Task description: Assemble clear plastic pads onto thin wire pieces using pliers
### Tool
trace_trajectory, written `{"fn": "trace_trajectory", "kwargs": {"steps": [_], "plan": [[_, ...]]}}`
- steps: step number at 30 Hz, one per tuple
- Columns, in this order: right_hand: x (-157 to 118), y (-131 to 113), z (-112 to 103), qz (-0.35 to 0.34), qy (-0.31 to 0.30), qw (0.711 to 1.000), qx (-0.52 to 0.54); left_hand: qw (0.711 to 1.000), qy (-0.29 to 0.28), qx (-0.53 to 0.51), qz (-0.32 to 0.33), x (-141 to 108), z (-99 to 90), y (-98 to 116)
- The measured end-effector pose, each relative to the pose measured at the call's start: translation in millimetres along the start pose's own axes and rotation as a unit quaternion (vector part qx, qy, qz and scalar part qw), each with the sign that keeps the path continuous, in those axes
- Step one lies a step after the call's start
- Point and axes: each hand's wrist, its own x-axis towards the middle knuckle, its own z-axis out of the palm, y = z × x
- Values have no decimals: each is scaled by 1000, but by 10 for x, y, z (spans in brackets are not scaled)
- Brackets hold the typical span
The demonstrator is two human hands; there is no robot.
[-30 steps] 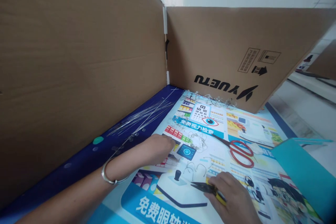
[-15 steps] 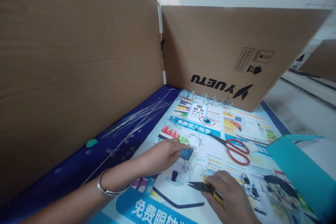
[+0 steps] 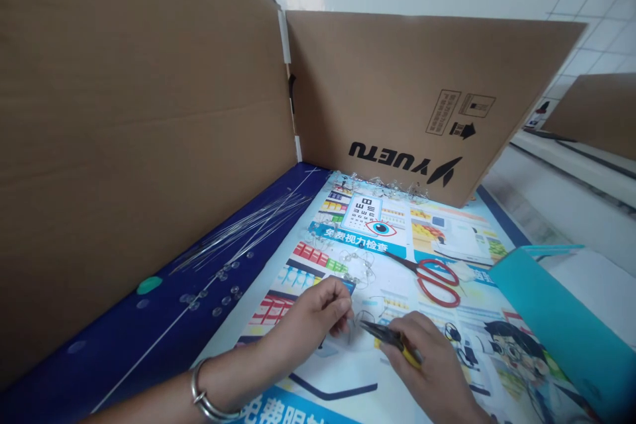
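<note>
My left hand [image 3: 325,308], with a silver bangle [image 3: 201,397] on its wrist, is closed in a pinch over the printed sheet; a thin wire seems to hang at its fingertips, too fine to make out surely. Close by on the right, my right hand [image 3: 422,358] grips yellow-handled pliers [image 3: 392,339], whose dark jaws point at the left fingertips. Beyond the hands lie a loop of wire with clear beads [image 3: 355,266] and red-handled scissors [image 3: 437,281]. Clear beads [image 3: 226,298] and a bundle of thin wires [image 3: 243,228] rest on the dark blue strip at left.
Cardboard walls stand at the left [image 3: 149,99] and back [image 3: 397,93]. Beaded wire pieces [image 3: 387,185] lie along the back wall's foot. A teal folder [image 3: 561,318] stands at the right. A green disc [image 3: 149,285] is at the left wall.
My left hand has drawn back from the beaded loop towards the pliers, its fingers pinched. The pliers' tips have come nearer to it. The view has shifted slightly.
</note>
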Motion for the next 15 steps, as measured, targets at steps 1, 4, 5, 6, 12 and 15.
{"fn": "trace_trajectory", "kwargs": {"steps": [1,4,5,6,12,15], "plan": [[4,1,-3,6,7,1000,2,1000,5,-12,2,-7,24,16],[20,-7,-17,16,17,1000,12,999,21,-34,15,-24,63,75],[26,-11,-23,22,20,999,17,999,27,-35,19,-29,66,88],[30,-15,-29,29,23,999,24,999,33,-32,23,-33,67,96],[40,-24,-49,41,16,999,19,998,30,-14,44,-61,86,48],[37,-17,-46,33,14,999,4,999,14,-9,44,-63,111,24]]}}
